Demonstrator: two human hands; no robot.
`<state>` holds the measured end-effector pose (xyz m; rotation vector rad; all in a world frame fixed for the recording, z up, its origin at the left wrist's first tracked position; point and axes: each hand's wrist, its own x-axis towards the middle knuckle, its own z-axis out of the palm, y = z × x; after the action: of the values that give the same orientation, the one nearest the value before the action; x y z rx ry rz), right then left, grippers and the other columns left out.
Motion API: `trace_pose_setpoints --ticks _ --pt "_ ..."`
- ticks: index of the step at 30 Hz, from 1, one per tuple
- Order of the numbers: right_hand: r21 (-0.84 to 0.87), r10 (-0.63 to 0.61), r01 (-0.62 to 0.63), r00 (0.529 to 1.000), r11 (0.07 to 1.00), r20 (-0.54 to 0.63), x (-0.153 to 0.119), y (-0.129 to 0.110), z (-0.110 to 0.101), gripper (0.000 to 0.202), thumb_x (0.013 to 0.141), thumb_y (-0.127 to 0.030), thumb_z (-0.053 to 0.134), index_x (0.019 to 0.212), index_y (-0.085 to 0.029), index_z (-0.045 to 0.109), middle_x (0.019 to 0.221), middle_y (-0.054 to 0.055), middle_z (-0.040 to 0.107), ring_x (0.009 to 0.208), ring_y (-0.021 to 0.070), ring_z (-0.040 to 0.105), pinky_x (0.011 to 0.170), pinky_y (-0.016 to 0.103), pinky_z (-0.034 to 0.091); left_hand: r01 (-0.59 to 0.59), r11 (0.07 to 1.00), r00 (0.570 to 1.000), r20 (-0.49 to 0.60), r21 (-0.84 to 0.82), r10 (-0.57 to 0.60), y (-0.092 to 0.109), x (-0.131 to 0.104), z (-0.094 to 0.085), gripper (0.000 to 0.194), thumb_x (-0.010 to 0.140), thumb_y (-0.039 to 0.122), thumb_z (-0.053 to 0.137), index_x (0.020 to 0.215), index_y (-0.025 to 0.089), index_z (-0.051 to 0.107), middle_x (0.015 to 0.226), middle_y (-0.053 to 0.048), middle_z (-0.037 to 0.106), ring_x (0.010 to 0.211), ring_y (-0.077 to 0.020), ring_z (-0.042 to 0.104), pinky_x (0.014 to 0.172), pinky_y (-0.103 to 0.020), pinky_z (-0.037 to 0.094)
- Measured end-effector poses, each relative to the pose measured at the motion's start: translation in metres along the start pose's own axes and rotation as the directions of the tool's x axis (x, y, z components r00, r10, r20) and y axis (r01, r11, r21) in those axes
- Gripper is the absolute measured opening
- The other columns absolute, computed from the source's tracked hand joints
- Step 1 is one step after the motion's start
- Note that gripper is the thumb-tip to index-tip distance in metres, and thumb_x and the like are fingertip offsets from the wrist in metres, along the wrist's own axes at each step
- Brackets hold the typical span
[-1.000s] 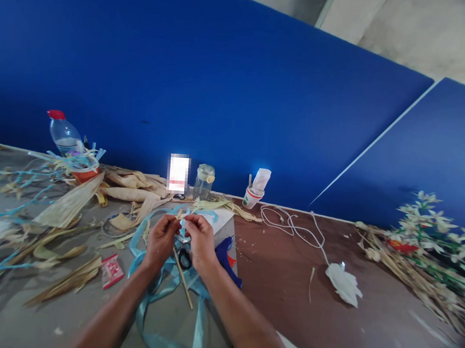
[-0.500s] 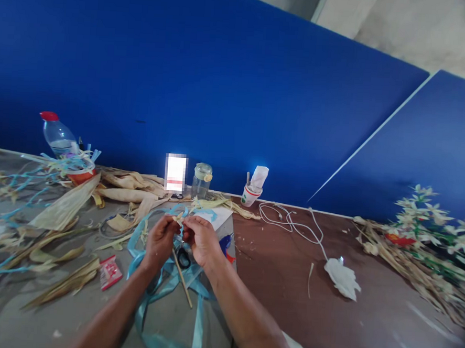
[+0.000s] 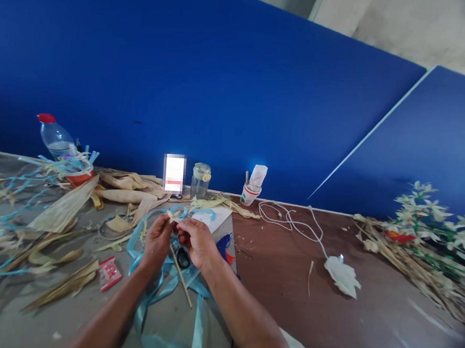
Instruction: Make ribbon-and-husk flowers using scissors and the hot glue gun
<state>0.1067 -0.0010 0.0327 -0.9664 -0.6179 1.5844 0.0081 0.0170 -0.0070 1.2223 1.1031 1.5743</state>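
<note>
Over the cluttered table, my left hand (image 3: pixel 158 242) pinches a small pale flower of what looks like dried corn husk (image 3: pixel 172 216). Fingers of my right hand (image 3: pixel 197 240) are closed at the flower's right side, touching it; my hands hide its lower part. A thin wooden stick (image 3: pixel 182 282) slants down from below my hands; whether it joins the flower I cannot tell. Black scissor handles (image 3: pixel 183 257) lie beneath my right hand. Light blue ribbon (image 3: pixel 198 324) loops across the table under and around both hands.
Dried husks (image 3: pixel 126 195), a red packet (image 3: pixel 109 274) and a red-capped bottle (image 3: pixel 56 134) are to the left. A lidded jar (image 3: pixel 200 182) and a white cup (image 3: pixel 250 194) stand by the blue partition (image 3: pixel 237 90). Right lie a white cable (image 3: pixel 319 237) and white flowers (image 3: pixel 427 207).
Both hands have shifted slightly left with the flower, and its petals show more openly above my fingers. The view has tilted a little; the things on the table stay put.
</note>
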Motion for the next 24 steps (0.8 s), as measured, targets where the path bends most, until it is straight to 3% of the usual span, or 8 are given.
trace_pose_setpoints --ticks 7,11,16,24 --pt "0.033 -0.028 0.029 1.0 0.999 -0.007 0.003 -0.003 -0.003 0.016 0.055 -0.024 0.069 0.054 -0.015 0.056 0.049 -0.004 0.05 0.043 0.0048 0.04 0.043 0.019 0.027 0.043 0.988 0.997 0.075 -0.149 -0.032 -0.009 0.002 -0.003 0.026 0.078 0.044 0.059 0.077 0.019 0.061 0.066 0.0 0.056 0.062 -0.0134 0.05 0.061 -0.024 0.043" --pt "0.034 -0.077 0.077 0.997 0.996 -0.017 0.0 -0.01 -0.003 0.022 0.058 -0.032 0.071 0.054 -0.015 0.056 0.051 -0.003 0.051 0.045 0.0057 0.04 0.044 0.02 0.028 0.038 0.991 0.997 0.076 -0.129 -0.029 -0.006 0.002 -0.001 0.033 0.073 0.051 0.062 0.072 0.018 0.06 0.065 -0.001 0.057 0.061 -0.0142 0.052 0.061 -0.026 0.045" --pt "-0.096 -0.141 0.139 0.99 0.986 -0.017 -0.004 -0.016 -0.001 0.028 0.062 -0.04 0.068 0.054 -0.016 0.057 0.05 -0.005 0.05 0.044 0.0055 0.039 0.046 0.021 0.029 0.049 0.994 0.992 0.122 -0.099 -0.037 -0.004 0.001 0.0 0.033 0.069 0.051 0.066 0.068 0.019 0.06 0.062 -0.001 0.056 0.062 -0.0152 0.053 0.061 -0.027 0.046" --pt "-0.178 -0.213 0.202 0.976 0.963 -0.042 -0.002 -0.014 -0.003 0.021 0.062 -0.028 0.066 0.049 -0.017 0.053 0.044 -0.007 0.046 0.044 0.0064 0.038 0.047 0.021 0.029 0.063 0.992 0.984 0.173 -0.108 -0.044 -0.007 0.0 0.0 0.033 0.069 0.05 0.067 0.067 0.018 0.061 0.063 -0.001 0.057 0.064 -0.0152 0.054 0.064 -0.028 0.046"
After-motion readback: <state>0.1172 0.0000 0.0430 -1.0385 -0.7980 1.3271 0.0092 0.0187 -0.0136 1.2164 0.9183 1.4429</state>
